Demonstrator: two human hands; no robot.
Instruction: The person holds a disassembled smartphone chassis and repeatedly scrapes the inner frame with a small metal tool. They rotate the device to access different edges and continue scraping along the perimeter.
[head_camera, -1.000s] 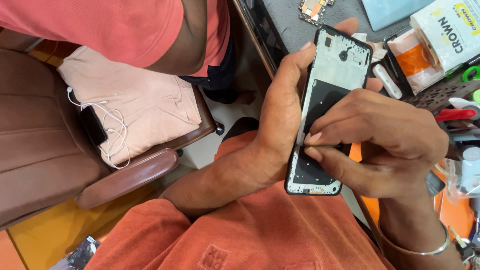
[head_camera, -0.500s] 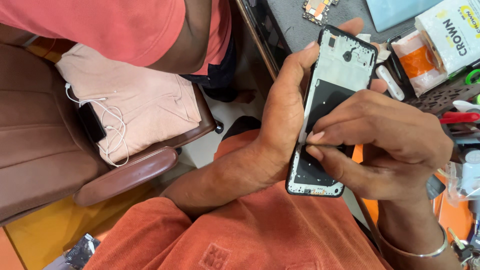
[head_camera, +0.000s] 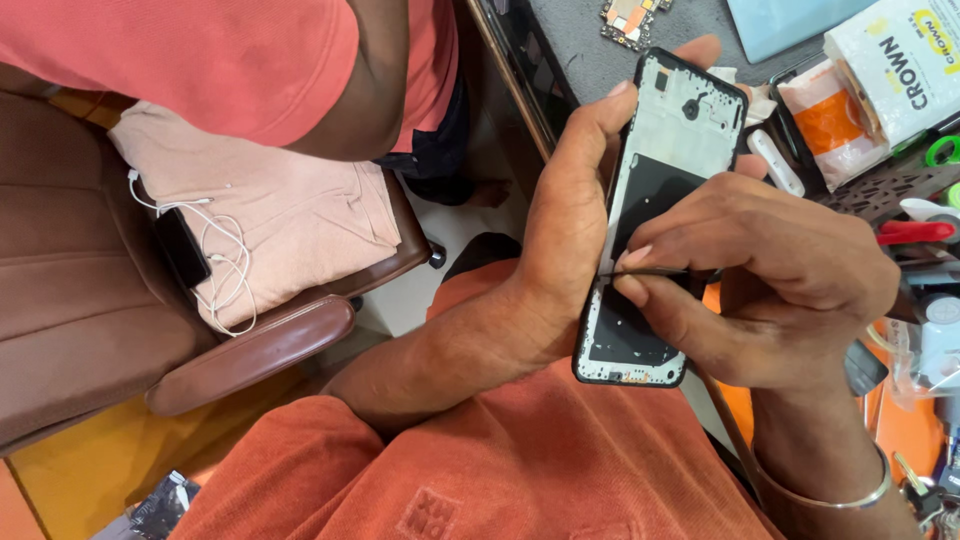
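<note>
Left hand (head_camera: 565, 215) grips 1 opened phone frame (head_camera: 655, 215), a flat black-rimmed rectangle with white and matte-black inner panels, held upright above the lap. Right hand (head_camera: 770, 270) fingers pinch a thin dark tool (head_camera: 655, 271) laid across the frame.

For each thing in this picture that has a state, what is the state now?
Phone frame: opened, back cover off, inside facing up.
Left hand: holds the frame by its edge.
Right hand: pinches a thin tool lying across the frame.
Earphone cable: loose on the folded cloth.
Black phone: lying on the chair.
</note>
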